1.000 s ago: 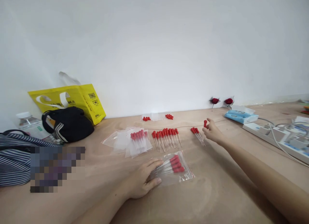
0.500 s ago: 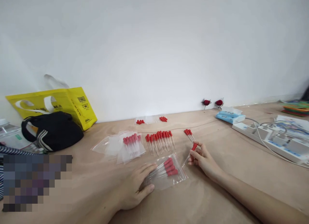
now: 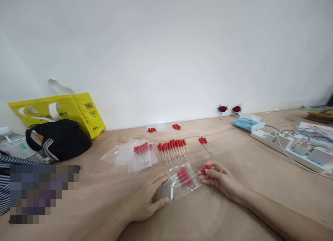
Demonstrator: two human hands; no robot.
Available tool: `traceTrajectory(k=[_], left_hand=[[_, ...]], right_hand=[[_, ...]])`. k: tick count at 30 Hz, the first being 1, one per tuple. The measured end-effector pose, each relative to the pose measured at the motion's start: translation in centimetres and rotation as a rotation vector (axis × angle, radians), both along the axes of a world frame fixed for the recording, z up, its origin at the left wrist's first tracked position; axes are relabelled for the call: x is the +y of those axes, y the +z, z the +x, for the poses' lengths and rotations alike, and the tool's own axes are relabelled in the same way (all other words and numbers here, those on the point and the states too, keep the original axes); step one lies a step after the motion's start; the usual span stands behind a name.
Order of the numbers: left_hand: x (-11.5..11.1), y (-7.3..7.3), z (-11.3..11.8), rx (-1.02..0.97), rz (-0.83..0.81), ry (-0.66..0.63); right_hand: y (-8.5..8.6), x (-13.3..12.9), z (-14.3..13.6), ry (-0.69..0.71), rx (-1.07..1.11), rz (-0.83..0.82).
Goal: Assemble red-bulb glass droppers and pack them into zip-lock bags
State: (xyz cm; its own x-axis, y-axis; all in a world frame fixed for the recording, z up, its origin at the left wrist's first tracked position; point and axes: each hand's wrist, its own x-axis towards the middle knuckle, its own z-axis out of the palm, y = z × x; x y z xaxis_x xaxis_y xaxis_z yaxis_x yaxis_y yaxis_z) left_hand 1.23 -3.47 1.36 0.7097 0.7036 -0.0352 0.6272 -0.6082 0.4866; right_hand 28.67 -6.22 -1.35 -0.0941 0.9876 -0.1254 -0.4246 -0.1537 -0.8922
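My left hand [image 3: 145, 199] grips the left end of a clear zip-lock bag [image 3: 173, 191], thumb at its near edge and fingers on top. Several droppers [image 3: 185, 175] with red rubber bulbs lie inside it, bulbs to the right. Between the thumb and fingers of my right hand [image 3: 225, 181] is a single dropper [image 3: 207, 167], held by its red bulb at the bag's right end. Its tip is hard to see there; I cannot tell whether it is inside. Beyond the bag lie a row of droppers [image 3: 173, 149] and a separate group of three droppers [image 3: 206, 145].
Flat zip-lock bags [image 3: 117, 156], one with droppers inside, lie at the left. Red bulbs [image 3: 176, 127] in bags sit by the wall. A black cap [image 3: 67, 140] and a yellow bag [image 3: 88, 112] stand left; a power strip [image 3: 291, 154] and tissue pack [image 3: 248, 124] lie right.
My right hand has moved nearer with its dropper, away from the group of three and up to the bag's right end. The left hand keeps its hold on the bag.
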Motion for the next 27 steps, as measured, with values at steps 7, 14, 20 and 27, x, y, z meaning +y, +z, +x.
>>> traceTrajectory(k=[7, 14, 20, 27], left_hand=[[0.2, -0.5, -0.2, -0.018, 0.023, -0.02], [-0.2, 0.5, 0.3, 0.003, 0.027, -0.009], [-0.1, 0.4, 0.2, 0.015, 0.032, -0.013], [0.2, -0.1, -0.2, -0.027, 0.004, -0.036]], right_hand=[[0.0, 0.5, 0.4, 0.212, -0.332, 0.1], [0.0, 1.5, 0.2, 0.373, -0.306, 0.146], [-0.6, 1.6, -0.2, 0.371, -0.322, 0.244], [0.4, 1.4, 0.3, 0.432, -0.503, 0.317]])
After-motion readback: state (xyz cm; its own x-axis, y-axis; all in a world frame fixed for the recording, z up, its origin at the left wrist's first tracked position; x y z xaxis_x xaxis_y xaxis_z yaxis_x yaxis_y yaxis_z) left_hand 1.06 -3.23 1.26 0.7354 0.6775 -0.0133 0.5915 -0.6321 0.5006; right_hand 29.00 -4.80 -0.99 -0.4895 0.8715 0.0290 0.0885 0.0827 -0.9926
